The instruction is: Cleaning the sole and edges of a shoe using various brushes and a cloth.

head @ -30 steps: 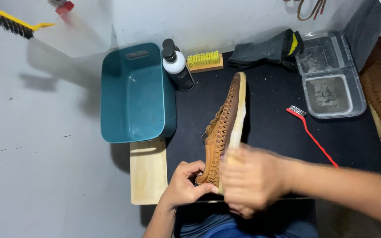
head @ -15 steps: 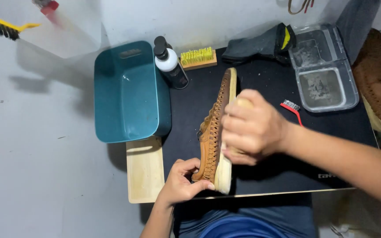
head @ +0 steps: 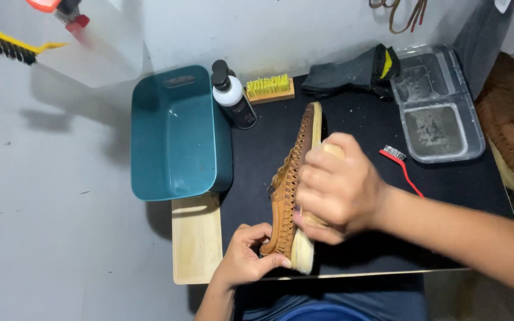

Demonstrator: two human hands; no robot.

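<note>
Brown woven shoe (head: pixel 290 190) stands on its side near the middle of the frame, on a black mat (head: pixel 352 125), pale sole facing right. The left hand (head: pixel 245 258) grips the heel end at lower centre, fingers curled around the upper. The right hand (head: pixel 337 187) is closed over a wooden-backed brush (head: pixel 330 153), pressed against the sole; only a bit of the wood shows past the knuckles. Just left of the shoe sits a teal plastic tub (head: pixel 176 134), with a wooden board (head: pixel 196 238) below it. Above the shoe stand a black-capped bottle (head: pixel 231 95) and a yellow-bristled brush (head: pixel 269 89). To the right lie a small red-handled brush (head: pixel 401 169) and a clear plastic tray (head: pixel 438 104); a dark cloth (head: pixel 349 74) lies at upper centre.
</note>
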